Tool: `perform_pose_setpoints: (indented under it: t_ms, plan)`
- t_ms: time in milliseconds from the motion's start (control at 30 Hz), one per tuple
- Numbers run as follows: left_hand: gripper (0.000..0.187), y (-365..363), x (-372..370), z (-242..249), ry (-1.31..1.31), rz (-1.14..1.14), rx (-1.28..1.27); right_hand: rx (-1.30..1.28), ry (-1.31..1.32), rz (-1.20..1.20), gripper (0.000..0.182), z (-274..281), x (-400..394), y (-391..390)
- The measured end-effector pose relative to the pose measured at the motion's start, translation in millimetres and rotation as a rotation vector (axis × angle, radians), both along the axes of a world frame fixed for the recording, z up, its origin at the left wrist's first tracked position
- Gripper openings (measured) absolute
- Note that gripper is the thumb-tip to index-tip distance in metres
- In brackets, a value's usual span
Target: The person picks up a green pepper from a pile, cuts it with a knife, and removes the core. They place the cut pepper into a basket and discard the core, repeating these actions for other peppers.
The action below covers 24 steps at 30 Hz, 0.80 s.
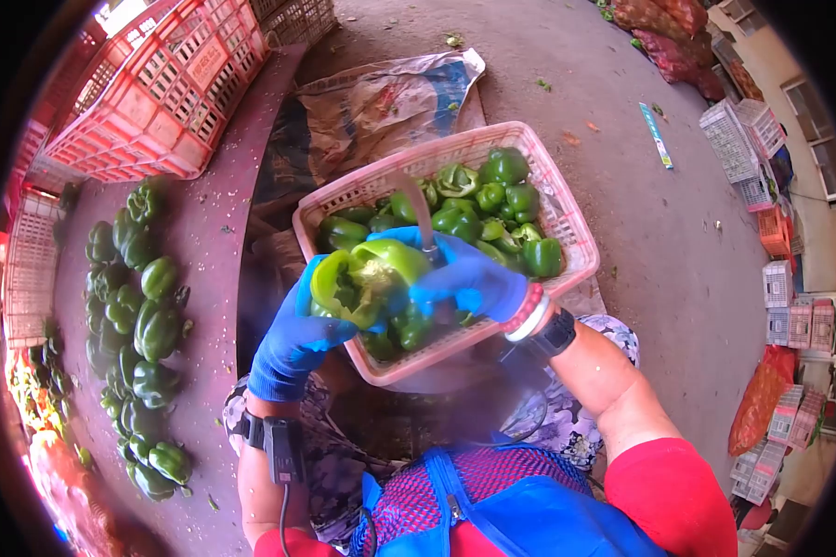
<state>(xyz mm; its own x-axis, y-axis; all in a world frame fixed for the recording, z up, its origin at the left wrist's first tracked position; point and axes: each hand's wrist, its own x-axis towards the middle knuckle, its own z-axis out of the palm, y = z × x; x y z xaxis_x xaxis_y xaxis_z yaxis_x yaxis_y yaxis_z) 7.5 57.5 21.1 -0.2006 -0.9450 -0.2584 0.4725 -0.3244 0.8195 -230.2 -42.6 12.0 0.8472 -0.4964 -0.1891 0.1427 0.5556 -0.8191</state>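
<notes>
The left hand [293, 339] cups a light, hollow, crushable pepper [362, 278] while the right hand [469, 278] grips a knife [421, 218] working at its core.

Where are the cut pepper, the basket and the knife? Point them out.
cut pepper [367, 278], head view, on its open inner flesh.
basket [567, 218], head view, on its right side wall.
knife [422, 213], head view, on the blurred blade above the right hand.

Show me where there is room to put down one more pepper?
Bare purple surface lies between the row of green peppers and the pink basket. The basket's far right corner shows empty mesh. Crowded: the basket's middle, where the left hand holds a cut pepper and the right hand a tool.
</notes>
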Motion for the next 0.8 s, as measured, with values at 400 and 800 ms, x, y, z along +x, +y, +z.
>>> perform_pose_setpoints:
  t_ms: [400,800]
  plan:
    - [0.067,-11.7,6.5,-6.5,0.388,0.266,-0.108,0.46,-0.555,-0.121,0.073,-11.8,-7.6,-8.4]
    - [0.066,-55.2,-51.4,-10.3,-1.133,0.257,-0.5,-0.118,0.225,-0.351,0.065,23.1,-22.8,-3.2]
